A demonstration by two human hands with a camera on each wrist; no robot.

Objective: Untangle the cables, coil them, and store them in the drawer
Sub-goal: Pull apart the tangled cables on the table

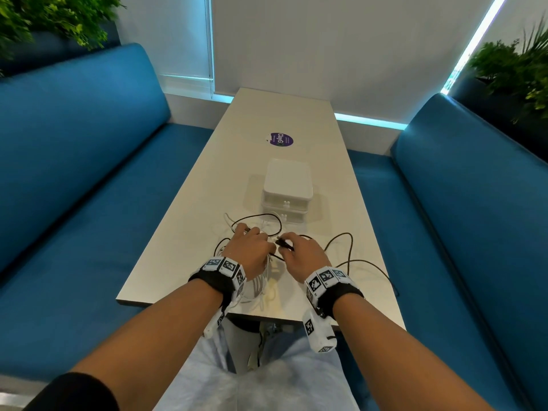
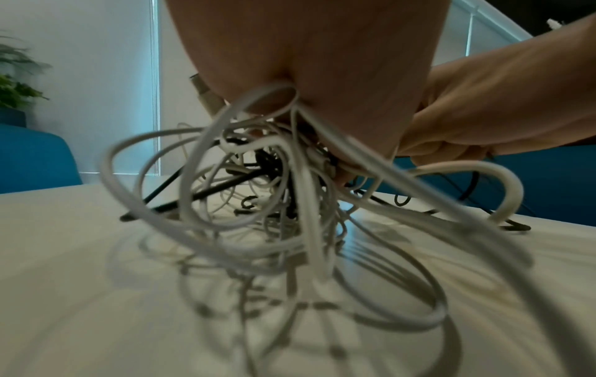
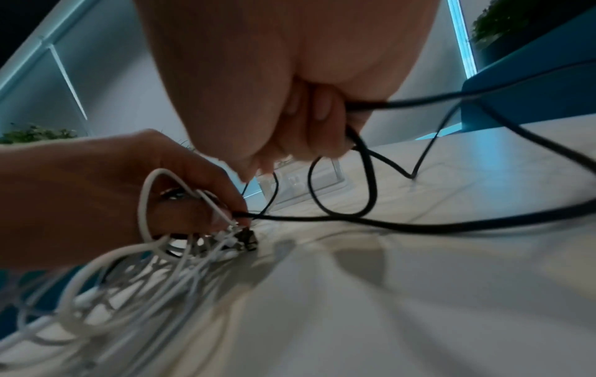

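Observation:
A tangle of white cables [image 2: 251,204] and black cable hangs from my left hand [image 1: 247,247], which grips the bundle just above the table [image 1: 184,232]. From the left wrist view, white loops [image 2: 419,293] spill down onto the tabletop. My right hand [image 1: 302,252] holds the black cable [image 3: 371,163] in curled fingers, beside the left hand. Black cable loops [image 1: 347,247] trail to the right across the table. A white two-drawer box [image 1: 287,194] stands just beyond the hands, both drawers closed.
Blue benches [image 1: 74,173] flank the long white table on both sides. A purple round sticker [image 1: 281,140] lies farther up the table. Plants [image 1: 516,72] stand behind each bench. The table's near edge [image 1: 267,317] is close to my lap.

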